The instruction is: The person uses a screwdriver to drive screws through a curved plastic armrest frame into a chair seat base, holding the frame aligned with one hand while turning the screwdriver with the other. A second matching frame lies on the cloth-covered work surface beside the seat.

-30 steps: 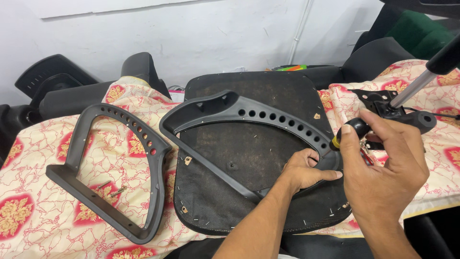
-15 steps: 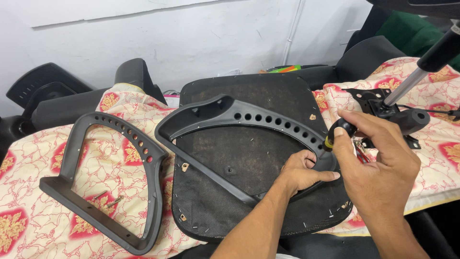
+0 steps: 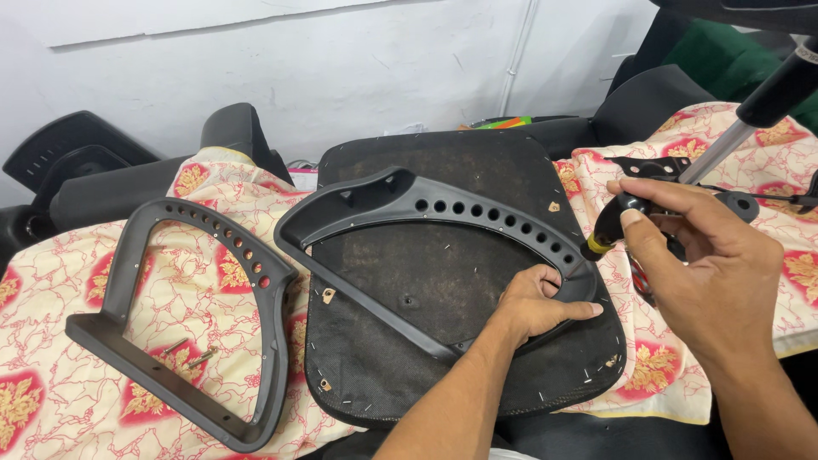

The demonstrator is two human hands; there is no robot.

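Since a second ago, the right hand [image 3: 707, 255] has lifted a little and drawn back from the armrest, while the left hand [image 3: 532, 302] has stayed put. That left hand rests on the lower right end of a black plastic chair armrest [image 3: 426, 209], fingers curled loosely over its rim. This armrest lies on the dark underside of a seat pad [image 3: 426, 281] at the centre of the table. The right hand, at three o'clock, is closed around the black handle of a screwdriver [image 3: 609, 226], whose yellow collar points down at the armrest's end; the tip is too small to make out.

At nine o'clock a second armrest [image 3: 213, 255] lies flat on a cream and red floral cloth [image 3: 68, 298], well apart from the seat pad, with two screws [image 3: 187, 353] inside its loop. Open cloth lies between the two armrests. At two o'clock a black metal chair base plate [image 3: 652, 168] and a silver post [image 3: 716, 152] crowd the right hand. Black chair parts [image 3: 77, 162] line the far edge against a white wall [image 3: 341, 60]. Both forearms are cut off at the bottom edge.
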